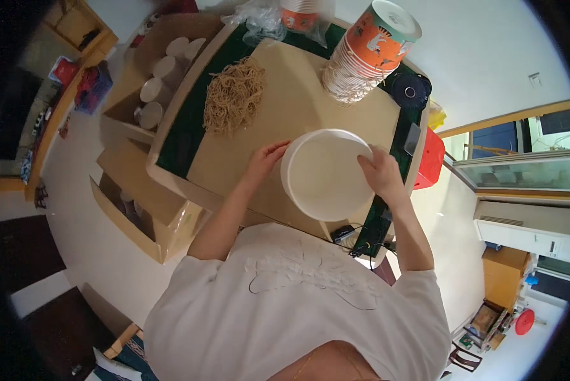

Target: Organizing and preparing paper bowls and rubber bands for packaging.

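Observation:
A large white paper bucket (323, 178) is held between my hands over the near side of the table, its round mouth facing up at me. My right hand (382, 173) grips the right rim, thumb over the edge on the inside. Against the bucket's left side rest the fingers of my left hand (266, 164), partly hidden by the wall. Beyond my left hand lies a tangled heap of tan cord (234, 95). At the far right stands a tall stack of orange and green printed paper buckets (380, 44), with loops of cord bunched around its lower part.
A brown board (291, 95) covers most of the green-topped table. Clear plastic wrap (263, 19) lies at the back. Left of the table, a cardboard box (127, 105) holds white cups, and another open box (164, 216) stands nearer. A black device (343, 233) with cables sits at the near edge.

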Action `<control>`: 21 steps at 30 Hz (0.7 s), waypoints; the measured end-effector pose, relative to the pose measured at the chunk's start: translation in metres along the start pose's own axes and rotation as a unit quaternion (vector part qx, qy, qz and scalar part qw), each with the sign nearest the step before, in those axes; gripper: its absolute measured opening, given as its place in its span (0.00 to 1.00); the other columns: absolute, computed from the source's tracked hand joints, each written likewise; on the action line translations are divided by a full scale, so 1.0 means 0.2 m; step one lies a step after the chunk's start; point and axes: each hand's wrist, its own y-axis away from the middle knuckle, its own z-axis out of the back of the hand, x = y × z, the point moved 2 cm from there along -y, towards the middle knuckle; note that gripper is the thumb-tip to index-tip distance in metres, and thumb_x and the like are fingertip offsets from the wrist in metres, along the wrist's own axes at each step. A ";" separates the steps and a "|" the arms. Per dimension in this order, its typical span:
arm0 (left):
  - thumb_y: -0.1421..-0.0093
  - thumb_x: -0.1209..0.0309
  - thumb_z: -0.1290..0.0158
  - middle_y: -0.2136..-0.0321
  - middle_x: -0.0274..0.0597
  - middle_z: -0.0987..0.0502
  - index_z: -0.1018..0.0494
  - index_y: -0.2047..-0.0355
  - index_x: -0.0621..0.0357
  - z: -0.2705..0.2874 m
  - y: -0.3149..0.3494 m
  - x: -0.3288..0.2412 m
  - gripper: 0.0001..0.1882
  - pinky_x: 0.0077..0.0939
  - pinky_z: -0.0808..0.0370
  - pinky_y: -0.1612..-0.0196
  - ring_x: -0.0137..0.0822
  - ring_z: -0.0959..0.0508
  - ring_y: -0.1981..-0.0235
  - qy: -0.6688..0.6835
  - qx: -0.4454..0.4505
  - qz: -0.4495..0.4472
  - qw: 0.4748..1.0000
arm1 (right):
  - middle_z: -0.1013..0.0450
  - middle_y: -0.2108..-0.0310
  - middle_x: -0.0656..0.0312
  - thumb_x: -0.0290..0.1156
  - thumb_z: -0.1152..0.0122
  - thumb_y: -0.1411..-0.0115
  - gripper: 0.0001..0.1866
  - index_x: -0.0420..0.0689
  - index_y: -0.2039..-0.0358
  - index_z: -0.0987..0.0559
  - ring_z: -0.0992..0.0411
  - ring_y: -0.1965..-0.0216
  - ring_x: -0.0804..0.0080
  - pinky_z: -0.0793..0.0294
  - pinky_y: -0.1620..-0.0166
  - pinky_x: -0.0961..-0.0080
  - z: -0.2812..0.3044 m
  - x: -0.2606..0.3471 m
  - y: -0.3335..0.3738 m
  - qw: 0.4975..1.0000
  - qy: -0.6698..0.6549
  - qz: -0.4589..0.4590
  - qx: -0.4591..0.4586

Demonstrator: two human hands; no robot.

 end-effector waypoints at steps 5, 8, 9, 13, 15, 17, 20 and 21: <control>0.41 0.68 0.50 0.63 0.35 0.24 0.26 0.58 0.61 0.05 -0.03 0.07 0.13 0.17 0.31 0.56 0.24 0.27 0.61 -0.042 -0.051 0.015 0.998 | 0.30 0.70 0.44 0.28 0.47 0.47 0.09 0.37 0.66 0.27 0.30 0.67 0.45 0.31 0.66 0.62 0.12 0.05 0.09 0.999 0.005 0.023 -0.043; 0.41 0.67 0.49 0.64 0.33 0.23 0.25 0.60 0.60 0.07 -0.05 0.08 0.12 0.18 0.31 0.58 0.24 0.27 0.63 -0.104 -0.058 -0.014 0.993 | 0.30 0.71 0.45 0.28 0.46 0.47 0.09 0.37 0.67 0.26 0.29 0.68 0.48 0.31 0.67 0.64 0.16 0.04 0.12 0.999 0.017 0.028 -0.025; 0.41 0.67 0.49 0.65 0.33 0.23 0.24 0.60 0.59 0.07 -0.05 0.08 0.12 0.18 0.31 0.59 0.23 0.27 0.64 -0.138 -0.058 -0.048 0.988 | 0.30 0.72 0.46 0.28 0.46 0.47 0.09 0.37 0.67 0.26 0.29 0.69 0.48 0.31 0.67 0.65 0.19 0.08 0.14 0.998 0.034 0.036 -0.029; 0.41 0.66 0.49 0.65 0.33 0.23 0.25 0.60 0.59 -0.03 -0.03 -0.04 0.13 0.19 0.30 0.59 0.23 0.27 0.64 -0.077 -0.037 -0.039 0.996 | 0.30 0.75 0.46 0.29 0.46 0.46 0.08 0.36 0.73 0.27 0.30 0.70 0.47 0.32 0.69 0.63 0.20 0.04 0.16 0.992 0.126 0.011 -0.019; 0.41 0.65 0.49 0.65 0.35 0.23 0.25 0.58 0.59 -0.09 0.04 -0.15 0.14 0.19 0.31 0.58 0.22 0.27 0.63 -0.119 0.047 -0.028 0.991 | 0.30 0.74 0.46 0.31 0.47 0.45 0.09 0.37 0.75 0.27 0.30 0.69 0.47 0.31 0.69 0.63 0.20 0.08 0.19 0.995 0.088 0.004 -0.040; 0.40 0.64 0.50 0.64 0.34 0.23 0.25 0.58 0.59 -0.13 0.05 -0.18 0.14 0.18 0.31 0.59 0.22 0.27 0.64 -0.115 0.052 -0.061 0.990 | 0.30 0.74 0.46 0.31 0.47 0.45 0.09 0.38 0.75 0.27 0.30 0.70 0.49 0.31 0.69 0.62 0.19 0.07 0.19 0.996 0.077 -0.022 -0.041; 0.40 0.62 0.51 0.64 0.32 0.23 0.26 0.57 0.57 -0.16 0.04 -0.16 0.16 0.17 0.31 0.60 0.22 0.27 0.64 -0.102 0.058 -0.099 0.988 | 0.30 0.75 0.50 0.29 0.45 0.45 0.08 0.36 0.73 0.26 0.30 0.71 0.50 0.31 0.69 0.63 0.14 0.15 0.25 0.993 0.077 0.054 -0.073; 0.39 0.61 0.51 0.65 0.31 0.23 0.26 0.56 0.57 -0.16 0.05 -0.14 0.16 0.17 0.32 0.60 0.22 0.28 0.64 -0.093 0.056 -0.102 0.989 | 0.30 0.75 0.50 0.29 0.45 0.45 0.08 0.36 0.73 0.26 0.30 0.71 0.50 0.31 0.69 0.63 0.14 0.14 0.25 0.993 0.078 0.054 -0.072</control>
